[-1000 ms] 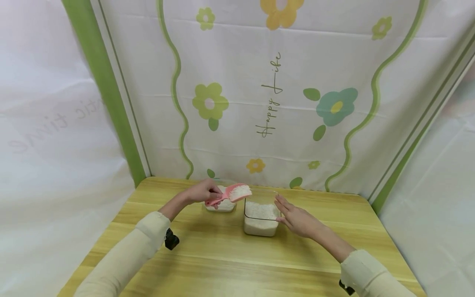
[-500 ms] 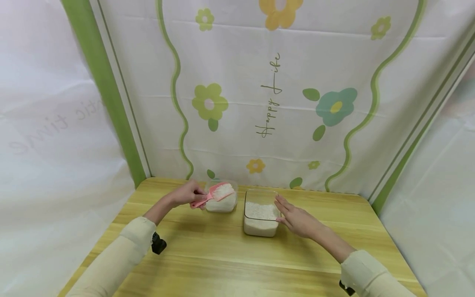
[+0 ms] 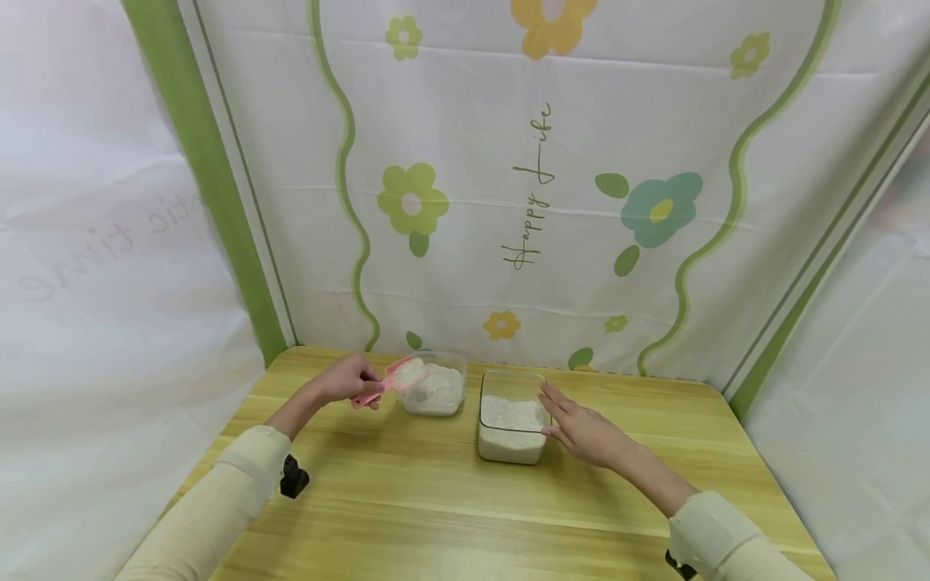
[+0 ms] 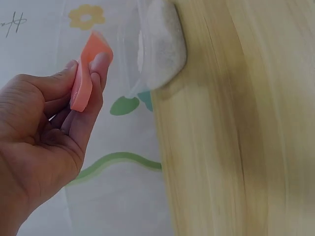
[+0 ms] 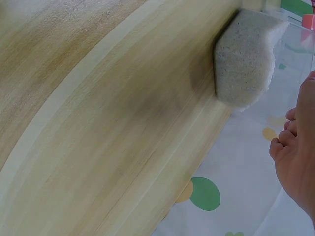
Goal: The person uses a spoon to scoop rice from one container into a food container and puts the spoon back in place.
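Observation:
My left hand point(image 3: 337, 383) grips the handle of a pink scoop point(image 3: 366, 397), also visible edge-on as a pink scoop point(image 4: 82, 88) in the left wrist view. White grains like rice lie in its blade, over the left rim of a small clear container point(image 3: 436, 412). That container holds more white grains. To its right stands a deeper clear container point(image 3: 508, 449) with a dark rim, filled about halfway with similar grains. My right hand point(image 3: 588, 433) rests extended fingers and thumb against this container's right side. In the right wrist view, the fingers partly leave the frame.
Both containers stand near the back of a wooden table point(image 3: 465, 516). Behind it hangs a white curtain point(image 3: 465, 274) printed with flowers. More white sheeting hangs at the left and right. A black wrist camera point(image 3: 294, 478) sits under my left cuff.
My left hand has carried the loaded scoop leftward, from beside the deeper container to the small container's left edge, where its grains now blur. My right hand stays in place.

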### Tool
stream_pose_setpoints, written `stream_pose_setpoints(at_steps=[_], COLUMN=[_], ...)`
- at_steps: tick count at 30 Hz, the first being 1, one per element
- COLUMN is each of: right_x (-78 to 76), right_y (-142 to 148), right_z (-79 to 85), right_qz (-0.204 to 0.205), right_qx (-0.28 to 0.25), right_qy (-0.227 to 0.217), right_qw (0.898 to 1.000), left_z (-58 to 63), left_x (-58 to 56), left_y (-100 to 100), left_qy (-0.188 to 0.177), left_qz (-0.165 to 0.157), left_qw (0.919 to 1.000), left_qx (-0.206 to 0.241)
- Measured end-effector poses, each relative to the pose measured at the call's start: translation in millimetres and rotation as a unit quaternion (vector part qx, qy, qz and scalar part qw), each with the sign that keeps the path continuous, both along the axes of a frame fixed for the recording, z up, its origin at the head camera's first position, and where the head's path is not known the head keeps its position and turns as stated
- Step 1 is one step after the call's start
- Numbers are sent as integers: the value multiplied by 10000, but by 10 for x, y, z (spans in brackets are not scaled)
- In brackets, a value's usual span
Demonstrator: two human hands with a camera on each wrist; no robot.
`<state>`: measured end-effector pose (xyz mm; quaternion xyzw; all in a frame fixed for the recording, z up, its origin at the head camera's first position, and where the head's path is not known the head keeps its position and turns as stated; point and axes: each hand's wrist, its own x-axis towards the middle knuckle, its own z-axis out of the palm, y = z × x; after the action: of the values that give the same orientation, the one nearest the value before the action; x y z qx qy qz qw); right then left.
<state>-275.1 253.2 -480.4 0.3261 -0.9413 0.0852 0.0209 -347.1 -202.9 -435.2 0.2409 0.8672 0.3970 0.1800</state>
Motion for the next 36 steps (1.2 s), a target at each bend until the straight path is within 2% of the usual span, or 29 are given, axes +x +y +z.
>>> stream_pose_setpoints(at_steps=[13,20,28,36], right_x=[2,-14,-23,-38], right_y=[8,7,16,22], right_z=[-1,2,-26,-38], right_qz=[43,22,-11,10], right_qx=[-12,10,15,-6], right_qy=[116,56,29,51], right_qw=[9999,10000,10000,10000], left_z=[-53,-51,-67,-51], left_x=[-21,-23,-48,-19], left_y=[27,71,159,268], left_qy=[557,695,1020,1218], left_qz=[1,81,112,213], left_qw=[9965,9939,9855,9758], left_qx=[-618,-850,-1348,-1803])
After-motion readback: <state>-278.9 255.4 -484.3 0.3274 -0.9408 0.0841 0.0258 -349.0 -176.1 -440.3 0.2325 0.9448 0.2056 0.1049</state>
